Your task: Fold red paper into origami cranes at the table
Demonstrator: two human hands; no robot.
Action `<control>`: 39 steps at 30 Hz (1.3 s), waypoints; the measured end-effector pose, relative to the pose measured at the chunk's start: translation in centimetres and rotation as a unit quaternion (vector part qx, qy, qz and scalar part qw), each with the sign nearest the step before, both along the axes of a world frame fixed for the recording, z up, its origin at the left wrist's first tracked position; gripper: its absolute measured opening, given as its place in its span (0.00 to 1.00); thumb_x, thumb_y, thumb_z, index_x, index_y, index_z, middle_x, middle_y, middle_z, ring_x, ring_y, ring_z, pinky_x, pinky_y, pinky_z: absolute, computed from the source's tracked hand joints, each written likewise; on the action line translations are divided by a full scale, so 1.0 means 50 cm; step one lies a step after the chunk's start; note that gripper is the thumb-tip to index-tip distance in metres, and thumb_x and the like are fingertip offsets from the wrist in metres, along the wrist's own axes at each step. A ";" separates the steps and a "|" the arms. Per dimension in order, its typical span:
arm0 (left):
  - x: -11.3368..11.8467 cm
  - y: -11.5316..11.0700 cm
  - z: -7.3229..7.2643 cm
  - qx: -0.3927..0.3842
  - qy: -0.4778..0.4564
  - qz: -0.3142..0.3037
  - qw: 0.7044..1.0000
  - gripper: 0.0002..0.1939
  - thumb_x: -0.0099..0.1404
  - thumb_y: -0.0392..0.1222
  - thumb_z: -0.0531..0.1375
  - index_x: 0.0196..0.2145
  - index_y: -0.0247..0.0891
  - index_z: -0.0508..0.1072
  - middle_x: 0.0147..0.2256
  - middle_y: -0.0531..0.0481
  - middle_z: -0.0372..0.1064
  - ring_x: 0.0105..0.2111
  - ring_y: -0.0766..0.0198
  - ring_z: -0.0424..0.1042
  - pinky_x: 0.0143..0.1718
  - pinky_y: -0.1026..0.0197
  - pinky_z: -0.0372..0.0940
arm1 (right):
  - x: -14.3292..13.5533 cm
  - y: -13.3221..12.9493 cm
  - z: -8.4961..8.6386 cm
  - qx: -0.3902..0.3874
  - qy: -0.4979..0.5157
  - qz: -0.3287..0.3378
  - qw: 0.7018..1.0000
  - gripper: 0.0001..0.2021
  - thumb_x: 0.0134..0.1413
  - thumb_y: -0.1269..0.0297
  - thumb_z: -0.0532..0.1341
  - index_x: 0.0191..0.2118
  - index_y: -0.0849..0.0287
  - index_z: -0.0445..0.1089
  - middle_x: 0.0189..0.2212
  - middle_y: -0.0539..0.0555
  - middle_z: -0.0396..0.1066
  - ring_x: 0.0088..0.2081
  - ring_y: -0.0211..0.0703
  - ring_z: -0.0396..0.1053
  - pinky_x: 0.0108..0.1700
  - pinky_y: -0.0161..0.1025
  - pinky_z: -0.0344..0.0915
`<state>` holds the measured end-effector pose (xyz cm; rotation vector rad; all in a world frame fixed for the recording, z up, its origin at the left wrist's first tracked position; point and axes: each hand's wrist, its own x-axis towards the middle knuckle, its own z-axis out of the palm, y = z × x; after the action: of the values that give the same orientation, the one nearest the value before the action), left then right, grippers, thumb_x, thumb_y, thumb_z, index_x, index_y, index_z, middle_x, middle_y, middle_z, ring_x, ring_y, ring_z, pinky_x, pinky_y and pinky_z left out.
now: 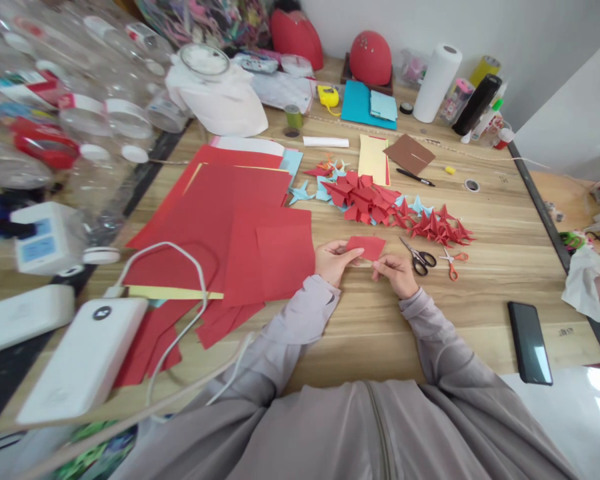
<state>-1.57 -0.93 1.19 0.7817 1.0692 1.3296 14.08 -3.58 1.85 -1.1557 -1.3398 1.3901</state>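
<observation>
A small piece of red paper (367, 247) is pinched between the thumb and fingers of my left hand (334, 261), just above the table. At its lower right edge, the fingertips of my right hand (396, 272) are closed on the paper. Black-handled scissors (420, 259) lie just right of that hand, with orange-handled scissors (453, 263) beyond them. Behind the hands is a long heap of folded red paper pieces (363, 198) mixed with light blue ones. Left of my left hand lie stacked red paper sheets (285, 260).
A white power bank (83, 360) with a cable (200, 273) is at the left. Clear plastic bottles (85, 120) crowd the far left. A black phone (529, 341) lies at the right edge. Brown paper (410, 155), a pen (415, 177) and a white roll (437, 83) are farther back.
</observation>
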 end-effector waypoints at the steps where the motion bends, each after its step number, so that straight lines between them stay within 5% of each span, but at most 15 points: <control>1: 0.000 0.000 0.000 0.001 0.002 0.000 1.000 0.15 0.39 0.43 0.70 0.24 0.33 0.75 0.21 0.49 0.73 0.18 0.67 0.69 0.21 0.64 0.67 | 0.000 0.000 -0.001 -0.001 -0.005 0.003 1.000 0.15 0.48 0.53 0.62 0.21 0.60 0.69 0.17 0.49 0.69 0.20 0.34 0.64 0.26 0.34 0.63; 9: -0.001 0.002 -0.001 -0.014 -0.007 0.004 1.000 0.15 0.39 0.44 0.71 0.24 0.33 0.75 0.20 0.51 0.72 0.19 0.67 0.70 0.20 0.65 0.66 | 0.000 0.000 -0.021 0.017 -0.056 0.032 0.998 0.16 0.45 0.51 0.64 0.24 0.60 0.67 0.19 0.50 0.69 0.21 0.35 0.66 0.26 0.34 0.63; 16: 0.001 -0.005 0.001 0.006 0.049 -0.058 0.997 0.16 0.39 0.44 0.71 0.24 0.32 0.75 0.21 0.49 0.72 0.18 0.66 0.69 0.21 0.63 0.67 | -0.006 0.001 0.001 0.024 -0.081 0.005 0.996 0.19 0.48 0.48 0.61 0.21 0.60 0.69 0.16 0.51 0.69 0.19 0.36 0.65 0.25 0.34 0.63; 30: 0.003 -0.012 0.019 -0.004 0.016 -0.108 0.994 0.15 0.41 0.45 0.70 0.24 0.31 0.74 0.20 0.46 0.73 0.19 0.63 0.72 0.23 0.62 0.69 | -0.008 0.007 0.005 -0.010 0.012 -0.032 0.999 0.16 0.43 0.49 0.64 0.29 0.60 0.70 0.17 0.48 0.69 0.19 0.36 0.66 0.25 0.36 0.66; 39: 0.001 -0.004 -0.008 -0.026 -0.030 -0.121 0.992 0.17 0.48 0.50 0.66 0.27 0.31 0.73 0.23 0.43 0.74 0.25 0.57 0.75 0.23 0.62 0.70 | -0.010 0.006 0.017 -0.019 0.015 -0.043 0.999 0.17 0.41 0.49 0.65 0.27 0.59 0.69 0.16 0.48 0.69 0.18 0.37 0.66 0.24 0.37 0.67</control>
<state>-1.52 -1.11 0.77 0.8008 0.9256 1.1082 13.55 -3.27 2.70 -1.1992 -1.2335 1.3702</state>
